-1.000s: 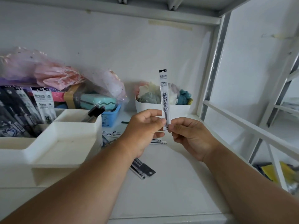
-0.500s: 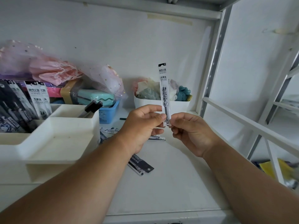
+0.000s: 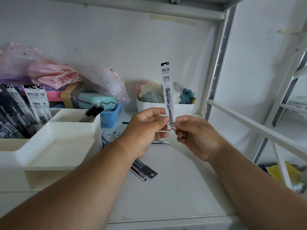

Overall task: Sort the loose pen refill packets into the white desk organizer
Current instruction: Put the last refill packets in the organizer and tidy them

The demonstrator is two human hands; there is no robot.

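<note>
You've got one refill packet (image 3: 167, 95) standing upright, pinched at its bottom end between your left hand (image 3: 146, 130) and right hand (image 3: 197, 138), fingers curled on it from both sides. It's up in the air, to the right of the white desk organizer (image 3: 54, 146). More packets (image 3: 34, 103) stand in the organizer's back compartment, and loose packets (image 3: 144, 171) lie on the shelf just right of it.

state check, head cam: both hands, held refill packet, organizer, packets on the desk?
left hand: pinches held packet's lower end
right hand: pinches same end
held refill packet: upright, off the desk
white desk organizer: front tray bare, rear compartment holds packets
loose packets: lying flat on desk
</note>
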